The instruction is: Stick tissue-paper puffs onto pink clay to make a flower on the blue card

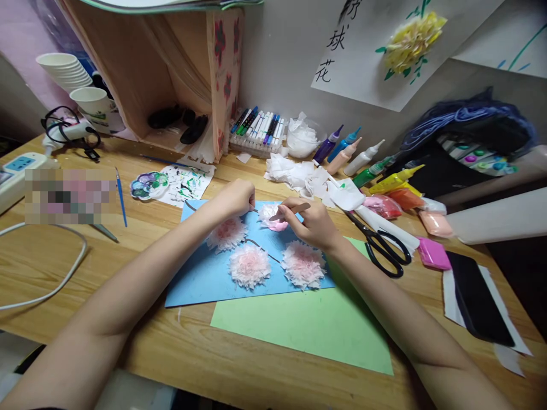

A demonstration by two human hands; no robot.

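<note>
My right hand (314, 222) is closed around a slim brown stick (299, 209) with a flattened, tapered end. The stick is held over a fluffy tissue-paper flower (268, 212) with a bright pink patch at its lower edge. My left hand (234, 199) is curled into a fist at the top of the blue sheet (192, 290); anything in its fingers is hidden. Below it lies another pale pink flower (226, 233), partly covered by the wrist. Two more flowers, one at centre (250, 266) and one on the right (303, 263), sit lower, with dark painted stems between them.
A green sheet (307, 324) lies partly under the blue one. Black-handled scissors (384, 250), a pink packet (433, 253) and a phone (481, 296) are to the right. Crumpled tissue (294, 175), paint bottles (346, 156) and markers (260, 131) stand behind. A paint palette (149, 185) is left.
</note>
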